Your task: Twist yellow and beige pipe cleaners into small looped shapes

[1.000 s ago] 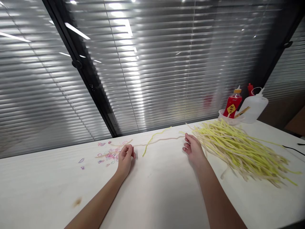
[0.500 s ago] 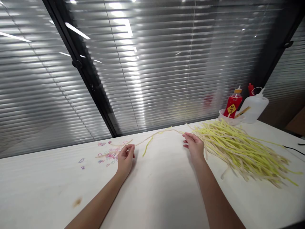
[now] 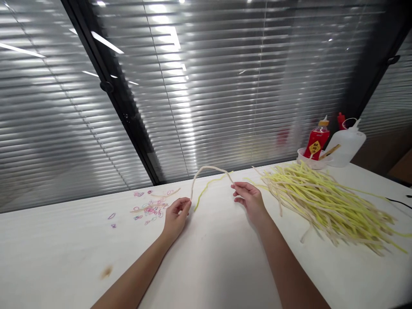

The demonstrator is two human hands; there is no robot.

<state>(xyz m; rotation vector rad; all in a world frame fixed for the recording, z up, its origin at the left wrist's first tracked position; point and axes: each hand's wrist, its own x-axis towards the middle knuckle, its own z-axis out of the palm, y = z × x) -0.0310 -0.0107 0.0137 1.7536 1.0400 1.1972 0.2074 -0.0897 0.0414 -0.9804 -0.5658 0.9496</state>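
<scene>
A cream pipe cleaner [image 3: 210, 167] arches upward between my two hands. One end is pinched in the fingertips of my left hand [image 3: 176, 216], close to the table. My right hand [image 3: 251, 201] grips the other end between thumb and forefinger, with its other fingers loosely curled. Behind the arch, a single yellow pipe cleaner [image 3: 207, 186] lies bent on the white table [image 3: 212, 266]. To the right of my right hand spreads a large pile of yellow and cream pipe cleaners [image 3: 328, 206].
Small coloured rubber bands [image 3: 151, 209] lie scattered left of my left hand, with cream strands among them. At the back right stand a red-labelled bottle [image 3: 316, 141] in a shallow bowl [image 3: 304, 161] and a white squeeze bottle [image 3: 346, 146]. Window blinds [image 3: 219, 86] rise behind the table.
My hands have come closer together, the left moving right and the right moving left. The cream pipe cleaner between them now bends into a higher arch.
</scene>
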